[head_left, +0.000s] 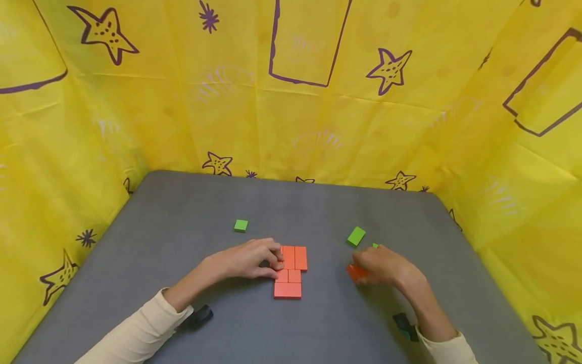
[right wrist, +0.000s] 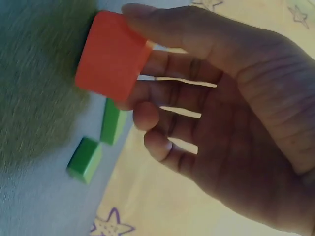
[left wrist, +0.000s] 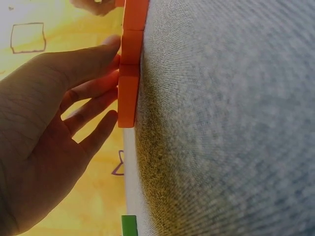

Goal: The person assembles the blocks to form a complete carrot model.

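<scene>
Several flat red blocks lie close together on the grey table, with thin seams between them. At their left side is my left hand, its fingertips resting on the blocks. The left wrist view shows that hand with fairly straight, spread fingers touching the top of the red row. To the right, my right hand pinches another red block. In the right wrist view, thumb and fingers hold this squarish block by one edge, tilted over the table.
A small green block lies beyond my left hand. Beyond the right hand lies a larger green block, with a smaller one partly hidden behind that hand. Yellow patterned cloth hangs around the table.
</scene>
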